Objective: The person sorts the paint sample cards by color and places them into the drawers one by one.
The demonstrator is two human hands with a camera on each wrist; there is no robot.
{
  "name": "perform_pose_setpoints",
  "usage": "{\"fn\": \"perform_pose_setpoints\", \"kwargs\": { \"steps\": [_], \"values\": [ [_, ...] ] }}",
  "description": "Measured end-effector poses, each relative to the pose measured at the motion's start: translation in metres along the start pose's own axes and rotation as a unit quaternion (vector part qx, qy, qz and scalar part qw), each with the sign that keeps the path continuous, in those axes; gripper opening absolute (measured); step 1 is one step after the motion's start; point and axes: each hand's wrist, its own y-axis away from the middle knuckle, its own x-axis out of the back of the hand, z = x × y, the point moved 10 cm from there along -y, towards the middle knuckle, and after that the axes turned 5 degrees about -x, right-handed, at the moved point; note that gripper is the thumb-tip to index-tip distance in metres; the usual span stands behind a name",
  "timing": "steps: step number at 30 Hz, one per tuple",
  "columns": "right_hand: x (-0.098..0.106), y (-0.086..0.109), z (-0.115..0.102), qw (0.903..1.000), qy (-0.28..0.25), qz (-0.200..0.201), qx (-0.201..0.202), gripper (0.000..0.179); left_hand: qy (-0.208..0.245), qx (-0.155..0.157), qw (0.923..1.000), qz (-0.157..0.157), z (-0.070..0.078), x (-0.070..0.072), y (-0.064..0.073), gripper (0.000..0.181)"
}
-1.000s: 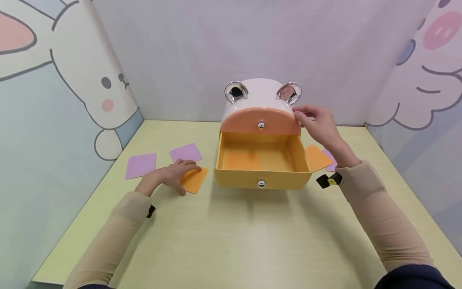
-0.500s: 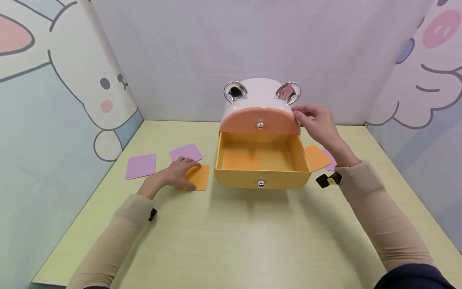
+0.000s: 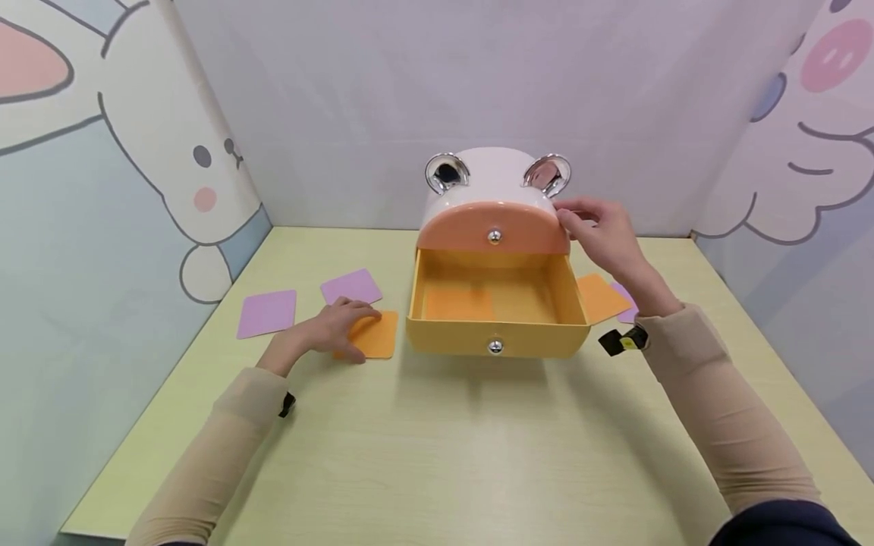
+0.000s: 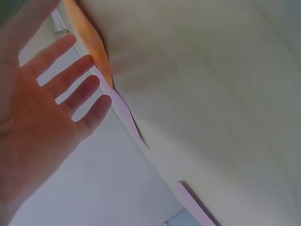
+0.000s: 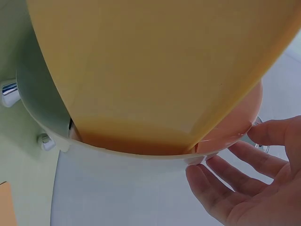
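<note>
A small drawer cabinet with a white rounded top (image 3: 495,176) and silver ear-like loops stands upright. Its yellow lower drawer (image 3: 539,339) is pulled out, with an orange card (image 3: 457,305) lying inside. My left hand (image 3: 336,327) is over another orange card (image 3: 378,340) left of the cabinet, fingertips at its edges; in the left wrist view, the fingers spread nearly straight. My right hand (image 3: 604,236) touches the cabinet's right side: in the right wrist view, the thumb is at the peach front's edge (image 5: 244,120) and loosely extended fingers (image 5: 235,175) meet the outer wall.
Two lilac cards (image 3: 267,314) lie flat left of the cabinet. To its right, an orange card (image 3: 601,298) partly covers another lilac card (image 3: 624,303). Pale walls with cartoon animals enclose the table (image 3: 471,455) at the back and both sides.
Under my left hand, the orange card has turned from tilted to nearly square and shifted slightly right. My right hand and the cabinet have stayed in place.
</note>
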Motion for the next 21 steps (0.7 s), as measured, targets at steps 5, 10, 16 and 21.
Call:
{"fn": "perform_pose_setpoints", "kwargs": {
  "steps": [5,10,16,21],
  "values": [
    [0.0,0.0,0.0,1.0,-0.002,-0.001,-0.004,0.036,0.007,-0.005,0.9999,0.009,0.002,0.002,-0.002,0.078],
    [-0.001,0.0,0.0,1.0,-0.004,-0.004,-0.002,0.036,0.034,-0.005,0.9994,0.005,0.002,0.002,-0.002,0.084],
    [-0.002,-0.001,-0.001,1.0,0.001,-0.004,0.003,0.036,0.075,0.006,0.9971,0.013,0.005,0.014,0.001,0.086],
    [-0.002,-0.002,-0.003,1.0,0.002,-0.003,0.007,0.035,0.083,-0.009,0.9957,0.039,0.012,0.034,0.004,0.082]
  ]
}}
